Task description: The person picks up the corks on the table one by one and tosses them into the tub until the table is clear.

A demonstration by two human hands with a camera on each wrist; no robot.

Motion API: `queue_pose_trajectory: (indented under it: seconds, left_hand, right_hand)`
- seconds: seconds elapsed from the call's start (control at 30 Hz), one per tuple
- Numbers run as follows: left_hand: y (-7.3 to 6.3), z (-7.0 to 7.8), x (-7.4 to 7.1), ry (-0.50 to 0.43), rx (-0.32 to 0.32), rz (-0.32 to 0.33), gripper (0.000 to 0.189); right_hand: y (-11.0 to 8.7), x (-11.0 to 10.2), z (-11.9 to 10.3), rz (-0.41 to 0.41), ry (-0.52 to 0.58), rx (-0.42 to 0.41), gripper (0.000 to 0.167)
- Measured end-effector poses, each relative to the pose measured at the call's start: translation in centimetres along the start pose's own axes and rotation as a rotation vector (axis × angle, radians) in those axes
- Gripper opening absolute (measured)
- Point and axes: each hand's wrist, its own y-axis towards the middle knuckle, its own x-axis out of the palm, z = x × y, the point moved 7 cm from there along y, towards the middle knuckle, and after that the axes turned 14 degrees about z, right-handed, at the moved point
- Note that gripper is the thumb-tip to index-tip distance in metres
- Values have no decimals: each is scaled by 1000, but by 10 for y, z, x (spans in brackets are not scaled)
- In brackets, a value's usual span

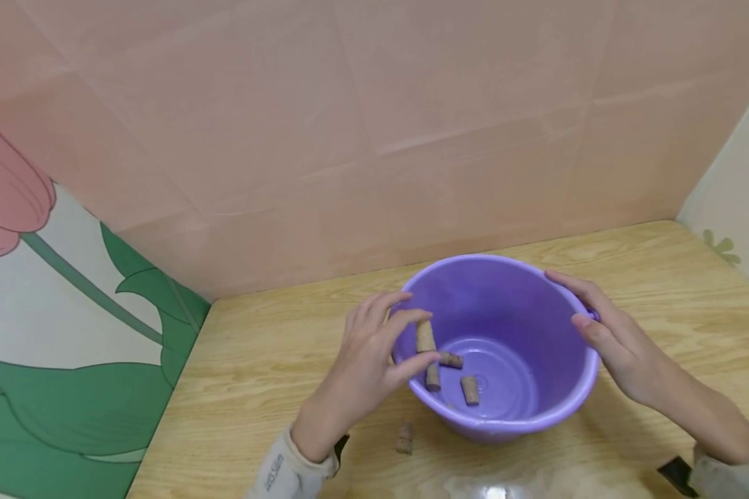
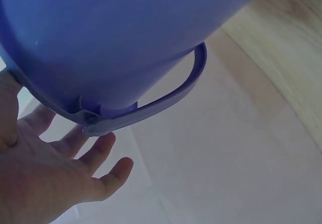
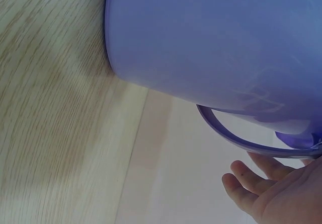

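Note:
A purple bucket (image 1: 499, 298) stands on the wooden table, its inside facing me. At its left rim my left hand (image 1: 365, 346) pinches a cork (image 1: 424, 335) between thumb and index finger. Inside the bucket lie three more corks: a dark one (image 1: 451, 360), one by the wall (image 1: 433, 378) and one on the floor (image 1: 470, 390). My right hand (image 1: 621, 350) grips the right rim, thumb near the edge. The left wrist view has the left hand (image 2: 55, 168) beside the bucket's handle (image 2: 171, 95); the cork is hidden there. In the right wrist view, the right hand's fingers (image 3: 246, 183) are beside the handle.
Another cork (image 1: 404, 439) is on the table (image 1: 256, 388), just in front of the bucket. A pink-covered wall (image 1: 374, 138) rises behind the table. To the left is a wall with a painted tulip (image 1: 12, 187); a white wall (image 1: 739, 201) borders the right.

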Motion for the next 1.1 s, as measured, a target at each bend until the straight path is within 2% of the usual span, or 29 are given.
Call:
queue_pose_trajectory:
  seconds: [0.13, 0.37, 0.63, 0.93, 1.1]
  left_hand:
    - [2, -1, 2, -22, -37, -42, 44]
    - [7, 1, 6, -6, -27, -101, 44]
    - [6, 0, 6, -24, -64, -109, 44]
    - [4, -3, 5, -22, -67, -85, 42]
    - [0, -7, 3, 29, -51, -68, 42]
  right_hand:
    - [0, -1, 1, -4, 1, 15, 54]
    - [-1, -1, 3, -4, 4, 41, 53]
    - [-1, -1, 3, -3, -5, 17, 54]
    - [0, -1, 3, 0, -5, 13, 53]
    - [0, 0, 4, -3, 5, 15, 53]
